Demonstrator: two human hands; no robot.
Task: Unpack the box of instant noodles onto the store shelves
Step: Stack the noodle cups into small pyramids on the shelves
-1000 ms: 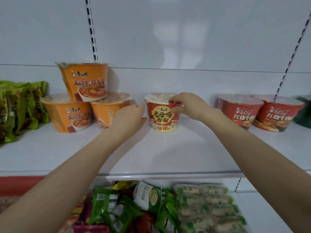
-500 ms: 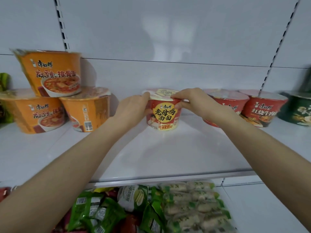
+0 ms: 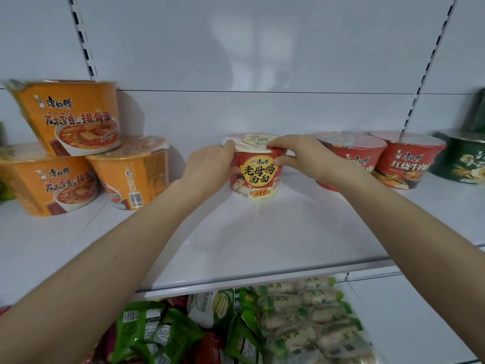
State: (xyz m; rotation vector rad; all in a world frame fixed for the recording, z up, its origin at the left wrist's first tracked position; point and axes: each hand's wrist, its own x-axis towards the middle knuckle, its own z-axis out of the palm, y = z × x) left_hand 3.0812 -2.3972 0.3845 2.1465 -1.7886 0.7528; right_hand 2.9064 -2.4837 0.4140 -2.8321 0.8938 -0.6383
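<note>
Shelf point(image 3: 249, 240) bears three orange bowls point(image 3: 65, 119) point(image 3: 52, 185) point(image 3: 131, 177), one held bowl point(image 3: 258, 177).

bright even light | soft shadows under arms | edges blurred, wide-angle curved

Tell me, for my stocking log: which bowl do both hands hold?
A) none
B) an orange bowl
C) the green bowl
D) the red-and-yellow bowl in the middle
D: the left hand and right hand grip the red-and-yellow bowl from either side.

The right hand point(image 3: 301, 156) partly hides a red bowl point(image 3: 353, 153) beside the chicken-noodle bowl point(image 3: 258, 168). Farther right, a green bowl point(image 3: 462, 160) is blurred.
</note>
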